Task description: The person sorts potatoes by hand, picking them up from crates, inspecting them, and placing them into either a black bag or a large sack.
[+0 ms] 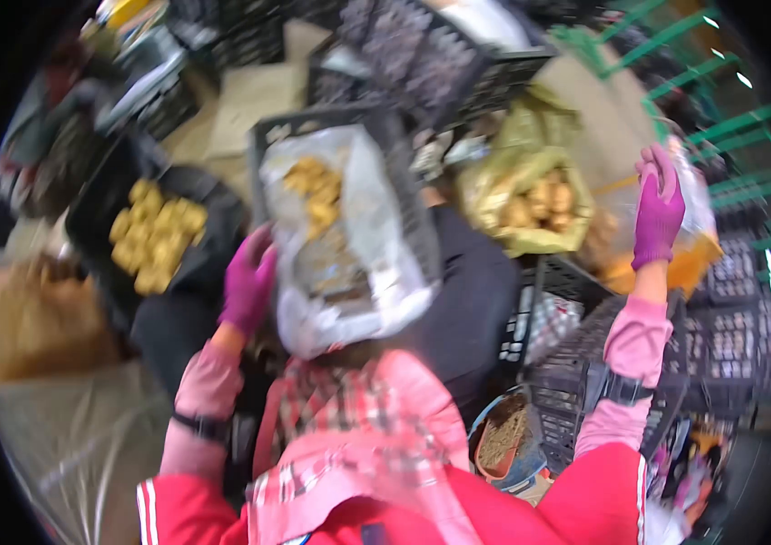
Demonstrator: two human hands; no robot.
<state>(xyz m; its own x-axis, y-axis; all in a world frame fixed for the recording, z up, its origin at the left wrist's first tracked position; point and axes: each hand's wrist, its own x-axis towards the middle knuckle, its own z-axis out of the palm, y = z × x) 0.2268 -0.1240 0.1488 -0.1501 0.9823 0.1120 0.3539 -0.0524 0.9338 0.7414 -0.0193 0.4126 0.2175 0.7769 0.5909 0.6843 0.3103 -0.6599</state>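
My left hand (pixel 249 280), in a purple glove, is at the left side of a black crate (pixel 420 222), its fingers stretched along the edge. A white plastic liner (pixel 384 272) covers the crate's inside. In it lie yellow-brown lumpy pieces (pixel 315 189), blurred, with dark debris below them. My right hand (pixel 660 204), gloved alike, is raised far out to the right with fingers extended and nothing visible in it. It is nearest a clear plastic bag (pixel 697 204) with orange at its base. To its left stands a yellow sack (pixel 531 238) holding brownish round pieces (pixel 544 202).
At left, a black-lined crate (pixel 86 222) holds yellow pieces (pixel 157 234). A brown bag (pixel 40 318) sits below it. Dark crates (pixel 413 54) stand at the back, others (pixel 731 341) at right near green metal frames (pixel 749 136). A bucket (pixel 505 440) holds brown grainy matter beside me.
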